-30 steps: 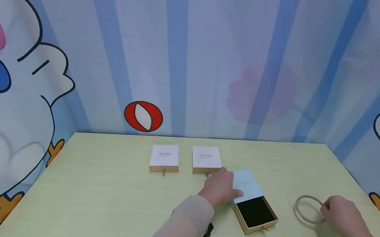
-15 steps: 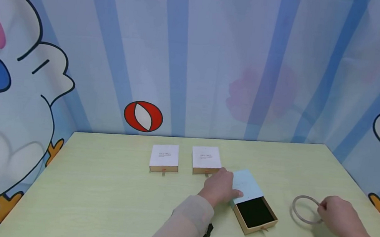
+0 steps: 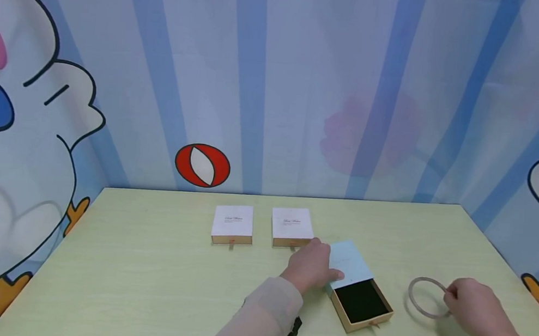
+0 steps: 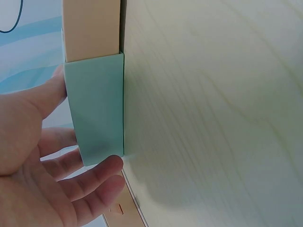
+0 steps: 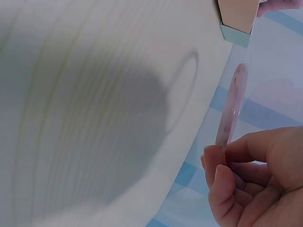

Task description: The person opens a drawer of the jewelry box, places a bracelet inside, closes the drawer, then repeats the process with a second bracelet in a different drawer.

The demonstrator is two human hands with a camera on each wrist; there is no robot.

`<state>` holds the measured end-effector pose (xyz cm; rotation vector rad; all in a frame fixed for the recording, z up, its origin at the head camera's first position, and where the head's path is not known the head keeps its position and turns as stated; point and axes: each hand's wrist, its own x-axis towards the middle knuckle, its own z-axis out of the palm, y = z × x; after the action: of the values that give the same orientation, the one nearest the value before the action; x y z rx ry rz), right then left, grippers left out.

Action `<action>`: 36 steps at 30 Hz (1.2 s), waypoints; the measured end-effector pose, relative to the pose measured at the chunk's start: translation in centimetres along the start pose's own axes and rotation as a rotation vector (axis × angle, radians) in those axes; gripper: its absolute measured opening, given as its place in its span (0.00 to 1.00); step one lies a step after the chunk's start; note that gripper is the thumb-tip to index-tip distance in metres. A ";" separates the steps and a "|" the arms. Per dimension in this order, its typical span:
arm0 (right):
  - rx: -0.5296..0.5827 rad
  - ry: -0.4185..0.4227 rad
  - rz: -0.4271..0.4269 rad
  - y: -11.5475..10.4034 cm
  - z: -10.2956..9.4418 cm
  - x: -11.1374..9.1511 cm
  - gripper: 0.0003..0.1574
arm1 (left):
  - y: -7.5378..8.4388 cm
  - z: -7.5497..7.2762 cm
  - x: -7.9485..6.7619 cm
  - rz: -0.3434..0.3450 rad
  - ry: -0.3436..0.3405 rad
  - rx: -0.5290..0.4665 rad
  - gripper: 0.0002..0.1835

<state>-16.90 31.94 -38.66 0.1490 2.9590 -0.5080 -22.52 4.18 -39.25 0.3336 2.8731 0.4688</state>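
Observation:
My right hand [image 3: 480, 309] pinches a pale pinkish bangle [image 3: 411, 295] by its right edge, above the table. The right wrist view shows the bangle [image 5: 232, 106] edge-on between thumb and finger, its shadow falling on the tabletop. A light blue drawer-style gift box [image 3: 350, 264] lies angled to the left of the bangle. Its tan tray is slid partly out, showing a dark lining [image 3: 363, 302]. My left hand [image 3: 309, 265] holds the box by its sleeve, thumb on the top. From the left wrist, the teal side [image 4: 97, 111] of the sleeve shows between thumb and fingers.
Two white-topped boxes with tan sides stand farther back: one on the left [image 3: 233, 221], the other [image 3: 292, 225] close to my left hand. The pale wooden table [image 3: 149, 276] ends at a printed cartoon curtain [image 3: 303, 84].
My right hand has shifted slightly left with the bangle, closer to the blue box. My left hand and the boxes have stayed in place.

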 end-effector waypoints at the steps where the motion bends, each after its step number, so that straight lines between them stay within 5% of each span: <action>1: 0.001 0.004 -0.006 -0.1 0.0 -0.1 0.12 | 0.0 0.0 0.0 0.001 0.001 0.000 0.27; 36: 0.016 0.073 -0.095 -2.1 0.6 -1.1 0.11 | 0.0 0.0 0.0 0.000 -0.002 0.000 0.27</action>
<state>-16.00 29.64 -38.38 0.0293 3.0453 -0.5489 -22.48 4.20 -39.20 0.3340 2.8716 0.4680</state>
